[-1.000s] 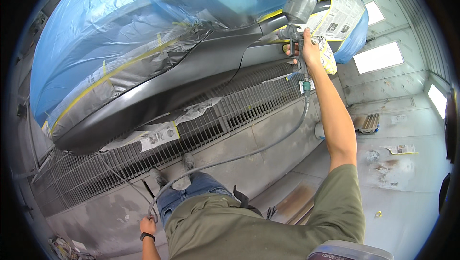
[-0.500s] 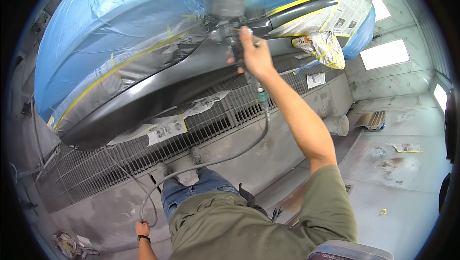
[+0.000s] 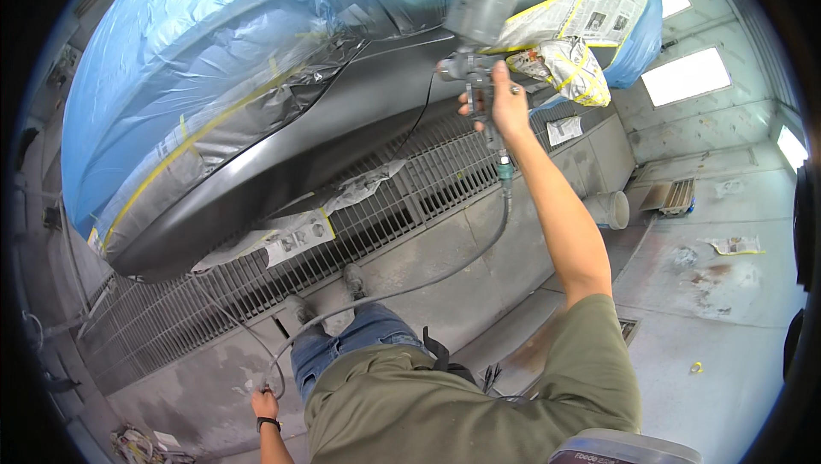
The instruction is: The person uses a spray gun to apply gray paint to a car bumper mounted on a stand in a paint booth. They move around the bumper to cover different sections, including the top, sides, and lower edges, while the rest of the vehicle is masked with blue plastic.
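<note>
My right hand is wrapped round the grip of a grey spray gun with a round metal cup on top. The gun is held up over the dark grey car panel, apart from it as far as I can tell. From a green fitting below the grip, a grey air hose curves down to the lower left. There my left hand is closed on the hose, held low beside my leg.
Blue plastic film, yellow tape and newspaper cover the rest of the car. A wrapped bundle juts out at the right. Floor grating runs beneath the car. A white bucket lies on the right, and a paper scrap farther right.
My right hand has carried the spray gun to the right along the panel, and the cup now tilts. The hose has followed. My left hand still grips the hose.
</note>
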`<state>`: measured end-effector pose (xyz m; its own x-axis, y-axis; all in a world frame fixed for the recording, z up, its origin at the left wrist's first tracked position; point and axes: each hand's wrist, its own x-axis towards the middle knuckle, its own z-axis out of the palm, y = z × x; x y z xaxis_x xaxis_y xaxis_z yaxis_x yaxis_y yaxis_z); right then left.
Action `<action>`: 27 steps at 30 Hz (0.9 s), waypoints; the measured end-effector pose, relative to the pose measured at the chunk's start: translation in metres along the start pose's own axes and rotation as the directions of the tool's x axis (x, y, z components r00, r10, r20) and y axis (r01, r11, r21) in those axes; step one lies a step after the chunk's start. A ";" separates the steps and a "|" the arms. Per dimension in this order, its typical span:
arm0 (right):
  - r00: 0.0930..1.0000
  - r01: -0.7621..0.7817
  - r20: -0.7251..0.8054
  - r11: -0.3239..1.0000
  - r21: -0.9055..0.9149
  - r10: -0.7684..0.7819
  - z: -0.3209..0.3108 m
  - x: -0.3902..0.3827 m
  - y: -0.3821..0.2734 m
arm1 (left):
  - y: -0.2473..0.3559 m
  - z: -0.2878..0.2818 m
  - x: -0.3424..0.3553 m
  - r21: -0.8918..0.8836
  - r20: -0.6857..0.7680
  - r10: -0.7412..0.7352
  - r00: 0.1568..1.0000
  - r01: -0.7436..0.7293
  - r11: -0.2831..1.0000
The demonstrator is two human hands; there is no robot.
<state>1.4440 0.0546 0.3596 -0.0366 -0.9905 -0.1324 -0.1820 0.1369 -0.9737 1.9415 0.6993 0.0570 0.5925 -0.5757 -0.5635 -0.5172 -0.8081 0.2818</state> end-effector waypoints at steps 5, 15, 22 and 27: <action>0.977 0.037 -0.208 0.995 -0.094 -0.056 -0.038 0.008 0.010 | 0.024 -0.004 0.005 -0.256 0.001 0.003 1.000 -0.002 0.967; 0.948 0.067 -0.265 0.926 -0.372 -0.175 0.087 -0.033 0.018 | -0.033 -0.030 0.030 -0.266 -0.009 0.015 1.000 -0.016 0.964; 0.994 0.108 0.018 0.914 -0.392 -0.110 0.279 -0.131 -0.014 | -0.196 -0.041 0.050 -0.310 0.052 -0.128 0.990 0.137 0.941; 0.981 0.100 0.194 0.912 -0.397 -0.023 0.422 -0.195 -0.029 | -0.299 -0.046 0.025 -0.209 0.055 -0.287 0.956 0.293 0.933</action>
<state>1.8707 0.2392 0.3351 0.1585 -0.9769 -0.1434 -0.5599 0.0307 -0.8280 2.1391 0.9210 -0.0059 0.6811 -0.3113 -0.6628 -0.1805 -0.9486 0.2601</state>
